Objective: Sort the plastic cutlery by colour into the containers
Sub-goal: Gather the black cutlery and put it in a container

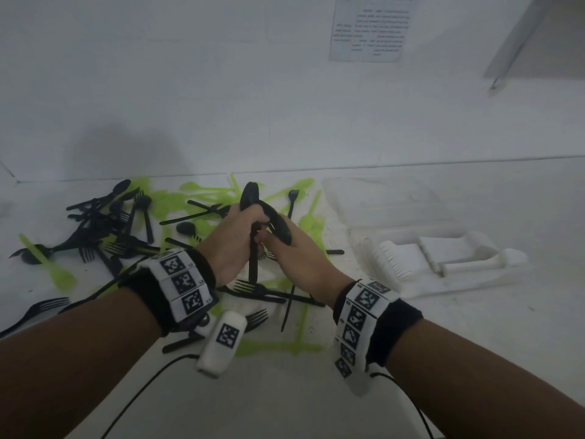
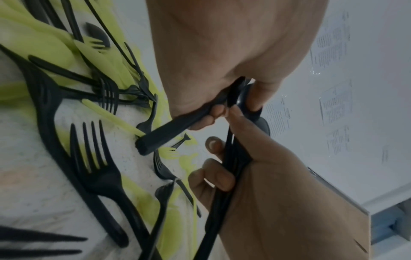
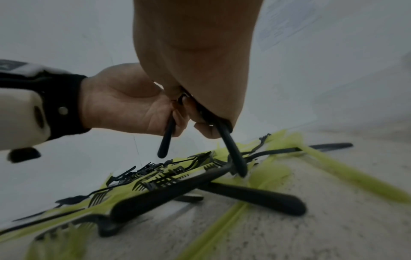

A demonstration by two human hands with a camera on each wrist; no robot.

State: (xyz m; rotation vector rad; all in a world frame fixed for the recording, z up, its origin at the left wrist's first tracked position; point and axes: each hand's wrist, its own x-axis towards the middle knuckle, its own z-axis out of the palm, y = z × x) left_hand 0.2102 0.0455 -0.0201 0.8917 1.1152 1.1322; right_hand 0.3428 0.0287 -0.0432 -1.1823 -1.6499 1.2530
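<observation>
Black plastic spoons [image 1: 253, 198] in both hands

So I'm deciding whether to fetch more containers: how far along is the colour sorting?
Early, it seems. Done: nothing visible; the white containers on the right show no coloured cutlery. In hand: the left hand and right hand both grip black cutlery, gathered above the pile. Left: most of it, with black forks and green cutlery mixed across the table.
</observation>
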